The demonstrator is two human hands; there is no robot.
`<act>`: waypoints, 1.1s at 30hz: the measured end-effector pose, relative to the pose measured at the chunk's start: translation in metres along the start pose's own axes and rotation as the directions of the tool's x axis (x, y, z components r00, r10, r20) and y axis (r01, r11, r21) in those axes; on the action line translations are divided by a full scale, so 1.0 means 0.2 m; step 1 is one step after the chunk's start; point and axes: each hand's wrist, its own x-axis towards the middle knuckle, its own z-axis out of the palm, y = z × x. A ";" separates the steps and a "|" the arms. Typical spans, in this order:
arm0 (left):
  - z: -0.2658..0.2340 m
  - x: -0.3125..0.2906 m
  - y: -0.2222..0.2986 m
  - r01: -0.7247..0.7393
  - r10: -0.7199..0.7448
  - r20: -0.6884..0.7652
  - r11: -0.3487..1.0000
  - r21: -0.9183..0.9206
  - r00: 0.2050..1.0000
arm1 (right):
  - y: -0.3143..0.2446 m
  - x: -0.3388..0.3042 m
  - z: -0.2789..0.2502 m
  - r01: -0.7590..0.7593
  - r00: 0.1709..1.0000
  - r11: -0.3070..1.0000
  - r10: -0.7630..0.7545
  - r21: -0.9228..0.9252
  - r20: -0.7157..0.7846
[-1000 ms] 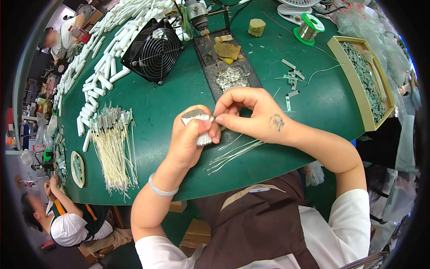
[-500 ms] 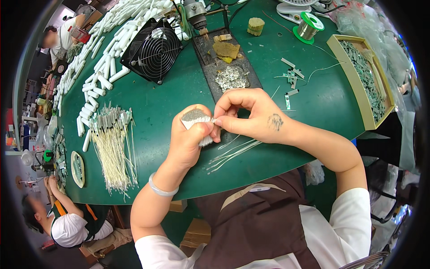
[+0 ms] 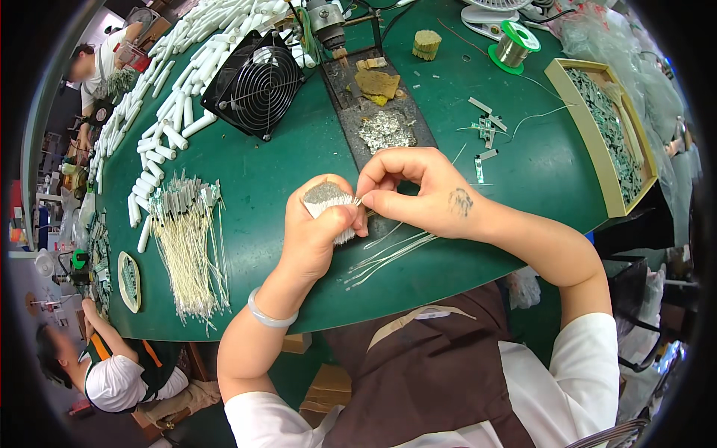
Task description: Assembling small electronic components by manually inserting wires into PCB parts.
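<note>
My left hand (image 3: 317, 224) is wrapped round a thick bundle of thin white wires (image 3: 326, 196), whose grey tips face up and away from me. At the bundle's right edge, the thumb and forefinger of my right hand (image 3: 414, 190) pinch the ends of wires there. Under my right hand, several loose pale wires (image 3: 388, 257) lie on the green table (image 3: 478, 257). To the left rests a large pile of pale wires with small boards at their far ends (image 3: 190, 246). Small circuit boards (image 3: 487, 128) lie beyond my right hand.
A black fan (image 3: 258, 86) stands at the back left beside many white tubes (image 3: 179, 112). Straight ahead is a soldering stand (image 3: 388, 112) with solder scraps. A solder spool (image 3: 514, 46) and a cardboard tray of boards (image 3: 556, 75) are at right. Two people work at left.
My right fingertips have shifted slightly at the bundle's edge, and the wire ends there are a little more spread. My left hand stays nearly still. The people at left have moved their arms.
</note>
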 end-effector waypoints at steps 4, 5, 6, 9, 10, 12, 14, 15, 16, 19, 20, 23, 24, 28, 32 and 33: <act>0.00 0.00 0.00 -0.019 0.018 0.004 0.999 0.050 1.000 | -0.01 0.00 0.00 -0.001 1.000 1.000 0.001 -0.006 0.007; 0.00 0.00 0.00 -0.025 0.025 0.002 0.998 0.062 1.000 | -0.01 0.00 0.00 0.012 1.000 0.999 -0.012 -0.043 0.004; 0.00 0.00 0.00 -0.032 0.033 -0.001 0.997 0.074 0.999 | 0.00 0.00 0.00 0.013 1.000 0.999 -0.013 -0.043 0.004; 0.00 0.00 0.00 -0.028 0.028 0.001 0.995 0.096 1.000 | 0.00 0.00 0.01 0.050 0.999 0.998 -0.050 -0.046 0.007; 0.00 0.00 0.00 -0.028 0.028 0.001 0.995 0.096 1.000 | 0.01 0.00 0.01 0.073 0.997 0.996 -0.072 -0.042 0.008; 0.01 0.00 0.00 -0.029 0.032 -0.027 0.996 0.085 0.999 | 0.02 0.01 0.01 0.096 0.995 0.995 -0.095 -0.038 0.010; 0.01 0.01 0.01 -0.023 0.026 -0.034 0.996 0.084 0.999 | 0.02 0.01 0.01 0.090 0.996 0.990 -0.089 -0.108 0.013; 0.01 0.01 0.01 -0.017 0.021 -0.042 0.996 0.084 0.999 | 0.02 0.01 0.01 0.092 0.996 0.990 -0.090 -0.109 0.017; 0.01 0.01 0.01 -0.021 0.025 -0.044 0.996 0.083 0.999 | 0.02 0.01 0.00 0.087 0.996 0.991 -0.087 -0.105 0.001; -0.01 0.01 0.02 -0.022 0.025 -0.045 0.998 0.060 0.999 | 0.02 0.02 -0.01 0.056 0.998 0.993 -0.057 -0.105 -0.009; -0.02 0.00 0.03 -0.029 0.032 -0.043 0.997 0.068 0.999 | 0.02 0.03 0.00 0.028 0.999 0.994 -0.030 -0.110 -0.013; -0.05 0.02 0.06 -0.047 0.052 -0.056 0.995 0.090 0.997 | 0.05 0.05 -0.02 0.084 0.989 0.995 -0.090 -0.051 -0.120; -0.06 0.01 0.08 -0.083 0.089 -0.079 0.994 0.078 0.993 | 0.05 0.05 -0.02 0.041 0.990 0.996 -0.031 0.073 -0.135; -0.12 0.02 0.18 -0.144 0.151 -0.158 0.988 0.055 0.976 | 0.06 0.07 -0.07 0.099 0.971 0.995 -0.099 -0.011 -0.219; -0.11 0.03 0.19 -0.019 0.080 -0.210 0.961 0.277 0.975 | 0.10 0.06 0.04 0.077 0.977 0.962 -0.125 -0.264 -0.173; -0.12 0.03 0.18 0.026 0.027 -0.202 0.967 0.255 0.979 | 0.10 0.07 0.05 0.077 0.977 0.961 -0.126 -0.266 -0.172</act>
